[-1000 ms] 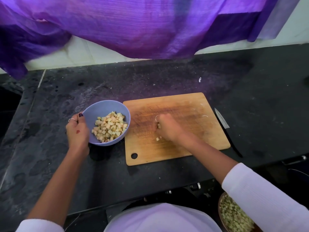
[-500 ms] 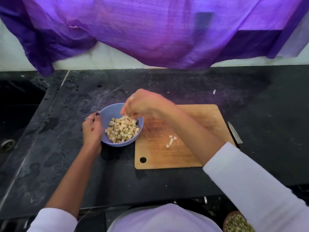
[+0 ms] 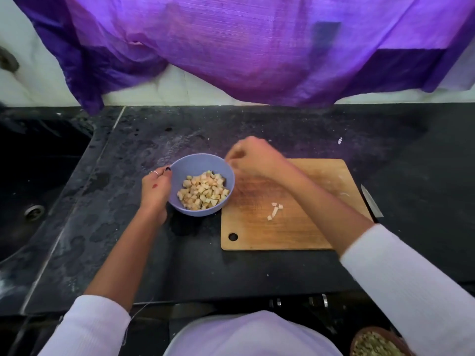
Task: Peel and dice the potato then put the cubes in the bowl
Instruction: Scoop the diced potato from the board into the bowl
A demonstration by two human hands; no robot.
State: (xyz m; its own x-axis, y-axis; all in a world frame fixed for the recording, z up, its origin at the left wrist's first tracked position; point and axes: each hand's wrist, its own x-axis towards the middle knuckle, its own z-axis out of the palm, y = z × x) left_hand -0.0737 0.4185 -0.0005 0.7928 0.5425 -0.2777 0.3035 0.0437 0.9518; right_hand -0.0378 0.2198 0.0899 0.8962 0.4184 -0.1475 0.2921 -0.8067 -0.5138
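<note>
Holding the blue bowl at its 9 o'clock wall, the left hand has its fingers curled round the rim, thumb tip on the edge; a ring shows on one finger. The bowl stands on the black counter, touching or just beside the left edge of the wooden cutting board (contact cannot be confirmed). Inside it lies a heap of potato cubes, pale yellow, piled toward the bowl's 5 o'clock side.

The right hand hangs above the board's far left corner, at roughly 2 o'clock from the bowl and just beside its rim. Its fingers are curled, the tips drawn together and pointing toward the bowl. The hand is motion-blurred, so whether it pinches anything cannot be told.

A few loose pieces of potato lie on the board, near its centre, at about 4 o'clock from the bowl and well apart from the right hand. The board has a round hole at its near left corner.

A knife lies on the counter at the board's 3 o'clock edge, blade showing, handle hidden behind the right forearm. A purple cloth hangs across the back wall at 12 o'clock. A brown dish of greenish scraps sits at the lower right, below counter level. A dark sink with a drain lies at 9 o'clock.
</note>
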